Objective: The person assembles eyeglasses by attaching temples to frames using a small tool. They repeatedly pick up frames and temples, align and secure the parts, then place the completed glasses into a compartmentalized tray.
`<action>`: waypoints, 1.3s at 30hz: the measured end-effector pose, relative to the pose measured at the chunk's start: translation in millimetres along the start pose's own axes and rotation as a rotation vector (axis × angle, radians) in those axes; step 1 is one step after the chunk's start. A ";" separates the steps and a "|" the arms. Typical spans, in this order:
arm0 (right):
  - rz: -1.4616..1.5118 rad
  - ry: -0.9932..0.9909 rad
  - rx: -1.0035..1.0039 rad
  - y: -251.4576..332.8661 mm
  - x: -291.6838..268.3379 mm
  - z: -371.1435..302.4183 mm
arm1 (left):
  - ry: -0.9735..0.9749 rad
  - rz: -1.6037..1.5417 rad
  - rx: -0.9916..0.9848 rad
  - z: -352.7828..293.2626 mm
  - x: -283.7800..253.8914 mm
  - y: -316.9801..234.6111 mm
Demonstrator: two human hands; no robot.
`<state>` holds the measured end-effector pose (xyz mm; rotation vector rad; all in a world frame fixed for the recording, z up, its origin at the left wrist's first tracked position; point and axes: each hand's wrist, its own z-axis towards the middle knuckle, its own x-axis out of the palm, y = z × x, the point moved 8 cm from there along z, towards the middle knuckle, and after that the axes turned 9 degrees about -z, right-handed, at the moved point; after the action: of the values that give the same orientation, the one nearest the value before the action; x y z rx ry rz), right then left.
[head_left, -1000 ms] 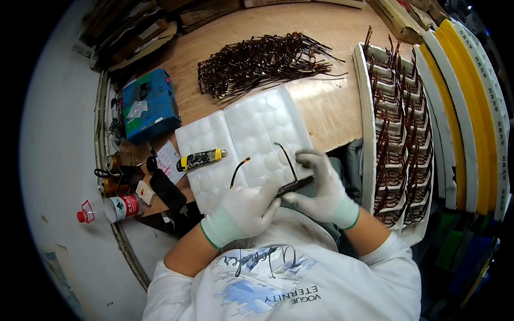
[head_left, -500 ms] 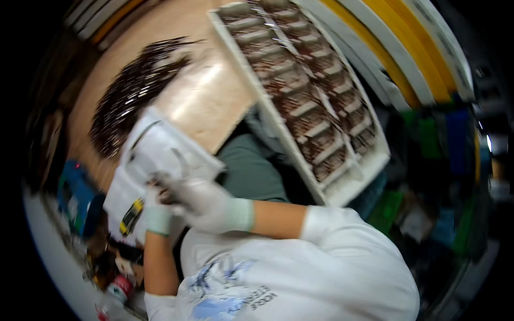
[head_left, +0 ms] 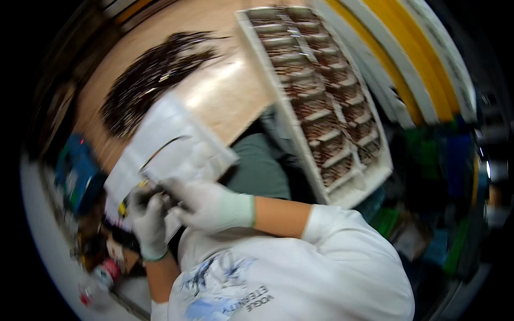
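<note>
The view has swung hard to the person's right and blurred since a second ago: the wooden tabletop (head_left: pixel 225 91) now runs diagonally up the left half, and the long white compartmented tray of brown wire pieces (head_left: pixel 326 112), then at the right edge, now fills the middle. The hands have kept to their work through this turn. The left hand in a pale knit glove (head_left: pixel 149 224) and the right hand in a pale knit glove (head_left: pixel 206 206) sit close together at the near edge of the white dimpled foam sheet (head_left: pixel 160 134), just as before. Between them is the thin dark curved wire piece (head_left: pixel 163 150), which arcs up over the sheet from the fingers. Both hands look curled shut on its lower end, though the motion blur makes the exact pinch hard to tell. So the head moved, not the work: the piece is no nearer the tray than earlier. The dark heap of loose wire pieces (head_left: pixel 155 75) lies beyond the sheet, and the blue box (head_left: pixel 75 171) sits at the far left.
</note>
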<state>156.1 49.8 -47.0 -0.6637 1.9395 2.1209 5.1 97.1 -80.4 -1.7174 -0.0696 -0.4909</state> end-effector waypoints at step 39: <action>0.130 0.059 -0.124 43.9 -15.9 -1.3 | 0.230 0.368 0.278 -44.8 30.0 -76.7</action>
<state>151.4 45.5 -0.8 -0.6451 1.9427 2.3418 -4.4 64.2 6.9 -1.3520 0.3248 -0.3801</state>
